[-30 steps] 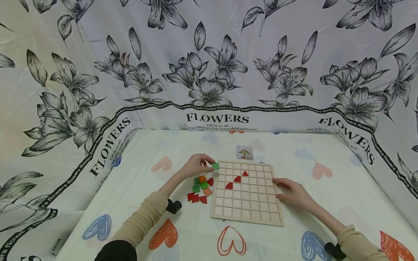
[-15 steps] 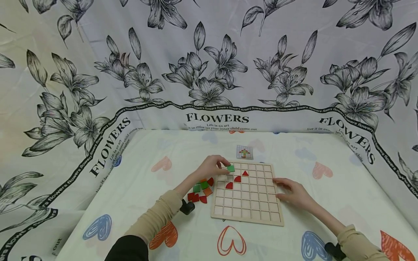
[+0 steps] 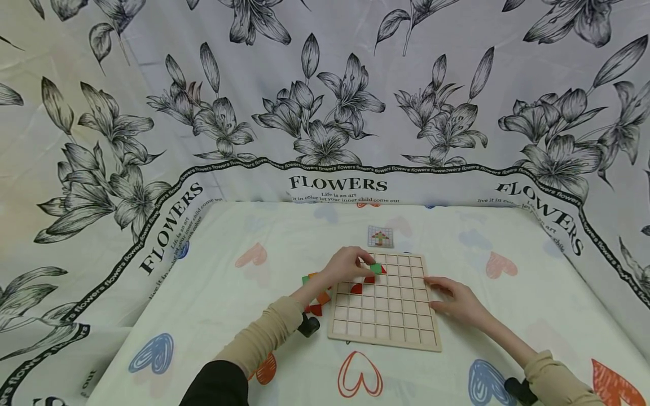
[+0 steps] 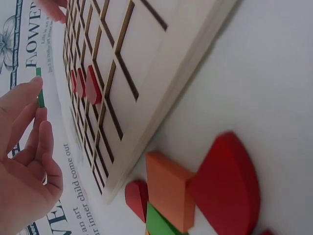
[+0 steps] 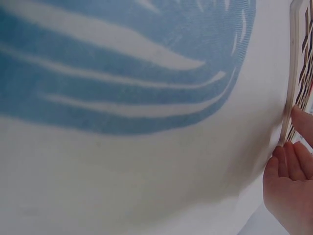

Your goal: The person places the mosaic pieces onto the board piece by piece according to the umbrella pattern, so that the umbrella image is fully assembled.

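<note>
My left hand (image 3: pixel 345 265) pinches a green square tile (image 3: pixel 376 268) between thumb and fingertips, over the far part of the wooden grid board (image 3: pixel 386 341). In the left wrist view the tile (image 4: pixel 41 100) appears edge-on, apart from the board. Three red pieces lie in the grid in a slanting row: a rounded one (image 3: pixel 356 288), another partly covered by the hand (image 3: pixel 369 280), and a triangle (image 3: pixel 383 270) half hidden behind the green tile. My right hand (image 3: pixel 459 300) rests its thumb and fingers against the board's right edge, as the right wrist view (image 5: pixel 291 183) also shows.
Left of the board lie loose pieces, partly hidden by the left forearm: an orange square (image 3: pixel 323 298), a red quarter-round (image 4: pixel 227 186) and several others in green and red. A small pattern card (image 3: pixel 380 237) lies beyond the board on the heart-print cloth (image 3: pixel 284 225).
My left hand has carried the green tile rightward from beside the board's far left corner to over the grid near the red triangle. The right hand and board have stayed still.
</note>
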A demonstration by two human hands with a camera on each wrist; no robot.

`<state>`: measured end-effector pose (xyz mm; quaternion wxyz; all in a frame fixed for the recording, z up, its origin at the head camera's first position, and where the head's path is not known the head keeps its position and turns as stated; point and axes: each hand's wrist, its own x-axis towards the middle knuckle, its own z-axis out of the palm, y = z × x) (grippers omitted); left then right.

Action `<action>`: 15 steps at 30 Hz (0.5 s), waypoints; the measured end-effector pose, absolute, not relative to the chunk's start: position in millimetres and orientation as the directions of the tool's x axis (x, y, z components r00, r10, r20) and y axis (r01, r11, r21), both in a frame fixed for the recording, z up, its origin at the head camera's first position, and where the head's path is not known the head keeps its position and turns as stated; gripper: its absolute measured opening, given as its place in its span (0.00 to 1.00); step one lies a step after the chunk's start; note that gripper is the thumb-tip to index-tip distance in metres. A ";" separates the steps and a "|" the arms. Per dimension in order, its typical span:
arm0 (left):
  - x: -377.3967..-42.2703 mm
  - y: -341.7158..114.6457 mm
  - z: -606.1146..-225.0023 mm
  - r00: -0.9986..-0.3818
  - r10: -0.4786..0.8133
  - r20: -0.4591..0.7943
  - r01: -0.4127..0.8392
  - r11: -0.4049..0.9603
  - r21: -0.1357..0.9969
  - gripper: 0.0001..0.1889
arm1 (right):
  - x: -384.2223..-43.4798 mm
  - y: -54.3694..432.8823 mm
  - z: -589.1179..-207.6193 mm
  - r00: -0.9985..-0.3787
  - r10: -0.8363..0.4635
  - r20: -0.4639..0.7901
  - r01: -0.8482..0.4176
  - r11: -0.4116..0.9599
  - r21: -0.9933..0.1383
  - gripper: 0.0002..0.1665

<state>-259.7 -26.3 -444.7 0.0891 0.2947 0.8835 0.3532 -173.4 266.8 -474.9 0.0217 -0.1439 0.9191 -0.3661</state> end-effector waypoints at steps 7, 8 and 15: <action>-260.3 -14.8 -455.1 -0.824 0.566 -0.014 0.409 0.613 0.676 0.11 | -172.6 266.2 -474.3 -0.957 -0.282 0.070 -0.252 0.685 -0.684 0.33; -260.2 -13.8 -455.8 -0.824 0.566 -0.020 0.408 0.617 0.673 0.11 | -172.5 266.2 -474.2 -0.957 -0.281 0.069 -0.250 0.684 -0.685 0.33; -258.9 -8.5 -459.0 -0.811 0.585 0.001 0.450 0.622 0.641 0.10 | -172.4 266.3 -473.3 -0.957 -0.281 0.075 -0.255 0.686 -0.682 0.32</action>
